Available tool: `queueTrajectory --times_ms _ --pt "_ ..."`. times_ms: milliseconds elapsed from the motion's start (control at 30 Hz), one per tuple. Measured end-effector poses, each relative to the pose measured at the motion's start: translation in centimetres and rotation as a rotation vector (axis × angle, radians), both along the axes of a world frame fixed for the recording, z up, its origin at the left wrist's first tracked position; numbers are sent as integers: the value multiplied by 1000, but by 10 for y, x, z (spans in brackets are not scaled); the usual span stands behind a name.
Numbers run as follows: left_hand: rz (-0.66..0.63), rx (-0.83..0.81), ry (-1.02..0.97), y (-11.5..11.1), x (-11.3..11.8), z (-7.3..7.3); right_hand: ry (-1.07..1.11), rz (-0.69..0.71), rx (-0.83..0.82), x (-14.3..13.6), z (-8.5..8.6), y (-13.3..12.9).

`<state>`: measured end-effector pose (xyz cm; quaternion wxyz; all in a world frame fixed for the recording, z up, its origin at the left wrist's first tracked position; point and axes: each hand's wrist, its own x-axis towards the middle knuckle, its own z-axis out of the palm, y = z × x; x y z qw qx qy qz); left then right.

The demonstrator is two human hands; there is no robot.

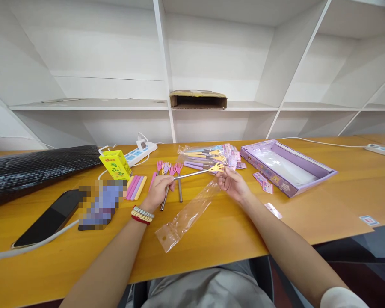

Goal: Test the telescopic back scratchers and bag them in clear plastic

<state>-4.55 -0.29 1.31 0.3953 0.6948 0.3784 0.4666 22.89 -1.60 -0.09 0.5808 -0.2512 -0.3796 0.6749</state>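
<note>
I have the yellow scratcher (192,173) between the two hands, above the tabletop (231,237), and its direction against the clear bag (189,216) is the relation I watch most. Its long axis goes across in front of the body, from the left hand (162,188) at the plain end of the rod to the right hand (234,183) at the yellow head, and the head end is a little farther away. The left hand is closed on the rod. The right hand has its fingertips drawn together just beside the head; I cannot tell whether they pinch the head, the bag, or both. The bag lies on the nearer side of the scratcher and slants: its near end, with a small hole, points to the left, and its far end comes just under the right hand, so the right hand is the nearer one to that end. Which end is the mouth, I cannot tell. Close to the left hand there are several pink scratchers (180,188), pointing away from the body, while the purple box (265,167) stands well to the right, beyond the right hand.
</note>
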Motion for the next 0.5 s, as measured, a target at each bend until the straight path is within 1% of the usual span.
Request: queueTrajectory --times_ms 67,133,200,267,367,500 --pt "-18 -33 -123 2 -1 -2 -38 10 4 1 1 0" --pt "-16 -77 -267 3 -1 -3 -119 66 47 1 0 0" --pt "8 -117 -393 3 0 -2 -209 134 91 0 -2 -1" --pt "37 -133 -458 2 1 -1 -298 182 119 -3 -5 -2" --pt "40 -141 -472 -1 6 1 -448 239 160 -8 -10 -5" --pt "4 -227 -381 -6 15 1 -588 297 180 -16 -12 -9"
